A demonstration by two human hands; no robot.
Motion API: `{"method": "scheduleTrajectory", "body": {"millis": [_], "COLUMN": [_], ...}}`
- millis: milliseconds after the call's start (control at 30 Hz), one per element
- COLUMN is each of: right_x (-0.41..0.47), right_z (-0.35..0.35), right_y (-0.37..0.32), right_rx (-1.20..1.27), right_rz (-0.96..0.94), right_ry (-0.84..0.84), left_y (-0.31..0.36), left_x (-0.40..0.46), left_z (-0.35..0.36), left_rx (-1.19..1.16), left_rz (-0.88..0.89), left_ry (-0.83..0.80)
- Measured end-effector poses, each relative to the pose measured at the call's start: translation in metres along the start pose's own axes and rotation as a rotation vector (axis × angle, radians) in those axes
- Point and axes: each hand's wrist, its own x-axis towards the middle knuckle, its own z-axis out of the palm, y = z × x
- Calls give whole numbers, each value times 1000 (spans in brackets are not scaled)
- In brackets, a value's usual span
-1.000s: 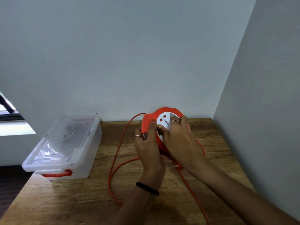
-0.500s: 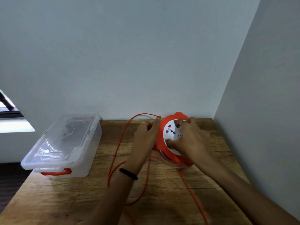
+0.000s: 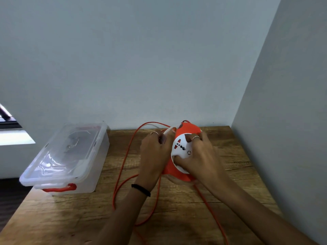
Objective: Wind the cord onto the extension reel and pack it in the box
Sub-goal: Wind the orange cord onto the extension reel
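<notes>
An orange extension reel [image 3: 187, 131] with a white socket face stands tilted at the back of the wooden table [image 3: 177, 218]. My right hand [image 3: 200, 156] grips the white face, fingers curled over its edge. My left hand [image 3: 155, 152] holds the reel's left rim, thumb near the top. The orange cord [image 3: 123, 167] arcs from the reel's top leftward, loops down across the table and trails toward the near edge. A clear plastic box [image 3: 70, 160] with a lid and red latch sits shut at the left.
A grey wall [image 3: 283, 121] closes off the table's right side, and another wall runs behind it. The box stands near the table's left edge. A window sill shows at far left.
The reel has tipped to the right, its socket face now shown more fully. My left hand moved up onto the reel's left rim. The cord loop on the table has shifted.
</notes>
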Motion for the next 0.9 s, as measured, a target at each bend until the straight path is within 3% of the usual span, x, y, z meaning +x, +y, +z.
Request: {"method": "scheduleTrajectory", "body": {"millis": [300,433,500,700,800,900], "right_x": [11,16,17,13,7,2], "right_z": [11,10,12,-22,-42,-44], "right_y": [13,15,14,18,32,39], "right_rx": [380,661,641,165,-158,-354], "right_rz": [293,498,495,137,-182,-537], "right_ry": [147,54,78,-16,111,71], "left_y": [4,1,-1,-15,-14,-15], "left_x": [-18,-29,-32,-16,-6,3], "left_z": [20,28,30,26,19,15], "left_rx": [53,84,64,-99,-122,-193], "left_rz": [7,20,30,-133,-210,-263], "left_ry": [162,160,159,161,122,49]}}
